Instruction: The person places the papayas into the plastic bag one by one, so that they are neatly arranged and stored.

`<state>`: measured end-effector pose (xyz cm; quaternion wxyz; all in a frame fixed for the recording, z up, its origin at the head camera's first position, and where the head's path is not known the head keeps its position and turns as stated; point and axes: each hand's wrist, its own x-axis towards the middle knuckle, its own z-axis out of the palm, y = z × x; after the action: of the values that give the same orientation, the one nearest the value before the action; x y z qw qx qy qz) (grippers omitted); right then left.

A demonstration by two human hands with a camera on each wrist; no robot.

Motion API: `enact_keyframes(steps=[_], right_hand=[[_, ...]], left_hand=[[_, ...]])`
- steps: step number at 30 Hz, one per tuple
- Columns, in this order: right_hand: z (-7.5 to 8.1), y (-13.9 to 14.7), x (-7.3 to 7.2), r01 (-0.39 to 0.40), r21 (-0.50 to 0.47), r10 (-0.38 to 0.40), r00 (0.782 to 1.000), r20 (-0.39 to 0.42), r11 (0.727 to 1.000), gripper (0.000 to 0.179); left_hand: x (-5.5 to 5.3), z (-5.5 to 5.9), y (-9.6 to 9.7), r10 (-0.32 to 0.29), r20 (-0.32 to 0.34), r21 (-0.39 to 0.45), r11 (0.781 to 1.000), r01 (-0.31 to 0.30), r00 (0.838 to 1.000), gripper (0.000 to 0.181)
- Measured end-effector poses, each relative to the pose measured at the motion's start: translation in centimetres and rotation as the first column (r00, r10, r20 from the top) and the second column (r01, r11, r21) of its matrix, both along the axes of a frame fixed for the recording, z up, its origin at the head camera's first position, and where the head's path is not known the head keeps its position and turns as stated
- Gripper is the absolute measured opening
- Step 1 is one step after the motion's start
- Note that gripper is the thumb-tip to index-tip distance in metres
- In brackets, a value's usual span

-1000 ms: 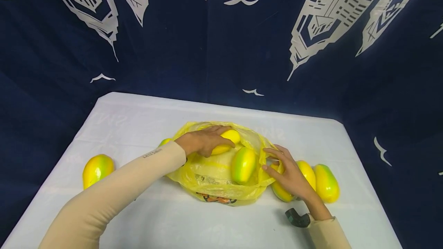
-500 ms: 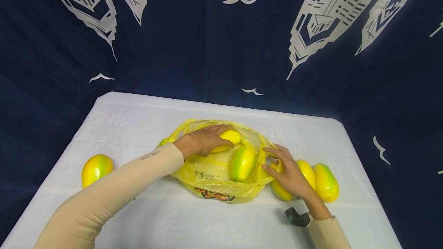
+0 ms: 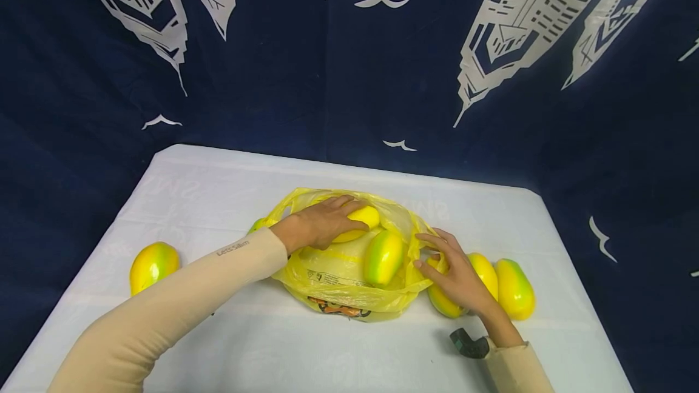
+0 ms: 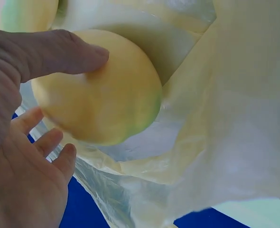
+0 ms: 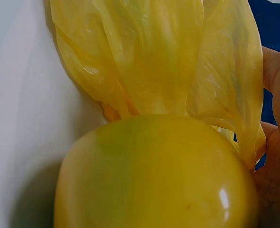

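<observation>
In the head view a yellow plastic bag [image 3: 349,296] lies mouth up on the table. My left hand [image 3: 322,221] reaches in and grips a yellow mango [image 3: 364,216]. The left wrist view has its thumb laid across that mango [image 4: 107,95], with the fingers on the far side. A second yellow-green mango [image 3: 384,258] lies in the bag beside it. At the bag's right side my right hand [image 3: 459,272] holds the rim, thumb and fingers curved about the plastic. Part of the bag [image 5: 140,61] and a mango [image 5: 154,175] show close up in the right wrist view.
Several mangoes sit by the right hand, the outermost mango [image 3: 515,290] at the far right. Another mango [image 3: 155,267] is at the left, partly behind the sleeve [image 3: 180,308]. A bit of green fruit [image 3: 256,225] shows left of the bag. A dark printed cloth [image 3: 327,77] hangs behind.
The bag's near edge has shifted slightly up and away. My left forearm has drawn a little to the left, with the hand still on the mango. The right hand looks unmoved.
</observation>
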<state>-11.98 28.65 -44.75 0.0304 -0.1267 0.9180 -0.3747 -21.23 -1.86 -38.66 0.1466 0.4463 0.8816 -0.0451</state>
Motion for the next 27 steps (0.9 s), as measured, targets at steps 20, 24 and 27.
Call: enact_keyframes(steps=[20, 24, 27], right_hand=[[-0.12, -0.06, 0.05, 0.004, 0.006, -0.004, 1.000, 0.005, 1.000, 0.050], [-0.16, 0.00, -0.09, 0.001, 0.009, -0.001, 1.000, -0.003, 1.000, 0.051], [-0.21, 0.03, -0.13, 0.000, 0.008, 0.000, 1.000, -0.004, 1.000, 0.051]], left_hand=[[0.17, 0.41, -0.90, 0.025, 0.032, 0.050, 0.998, -0.026, 0.999, 0.073], [0.29, 0.44, -0.90, 0.031, 0.043, 0.046, 0.998, -0.033, 0.999, 0.079], [0.43, 0.55, -0.87, 0.041, 0.054, 0.047, 0.998, -0.043, 0.998, 0.081]])
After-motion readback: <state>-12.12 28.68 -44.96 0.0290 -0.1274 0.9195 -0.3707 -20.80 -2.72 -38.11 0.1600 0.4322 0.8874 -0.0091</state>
